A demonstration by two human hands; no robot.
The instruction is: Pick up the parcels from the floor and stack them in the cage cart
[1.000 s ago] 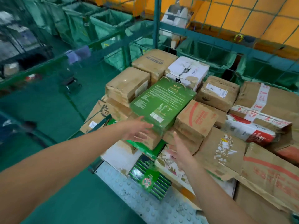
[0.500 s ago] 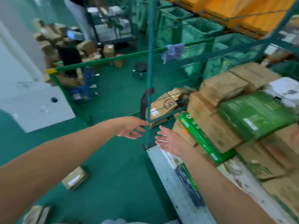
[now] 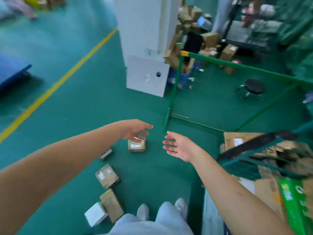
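Observation:
Several small parcels lie on the green floor in front of me: a brown one (image 3: 136, 146), a taped brown one (image 3: 107, 176), a long brown one (image 3: 112, 204), a white one (image 3: 95, 214) and a small dark one (image 3: 106, 154). My left hand (image 3: 135, 130) hovers empty above the farthest brown parcel, fingers relaxed. My right hand (image 3: 179, 146) is held out to its right, palm open, holding nothing. The cage cart (image 3: 264, 151), full of stacked cardboard and green boxes, is at the right edge.
A white pillar (image 3: 145, 48) stands ahead. A green rail frame (image 3: 174, 89) fences an area with a black stool (image 3: 254, 87) and a pile of cartons (image 3: 208, 41). A yellow floor line (image 3: 55, 87) runs left. My feet (image 3: 162, 211) are at the bottom.
The view has swung left and down from the cart's stacked parcels to the floor. Both empty hands have moved away from the cart and now reach over the floor parcels.

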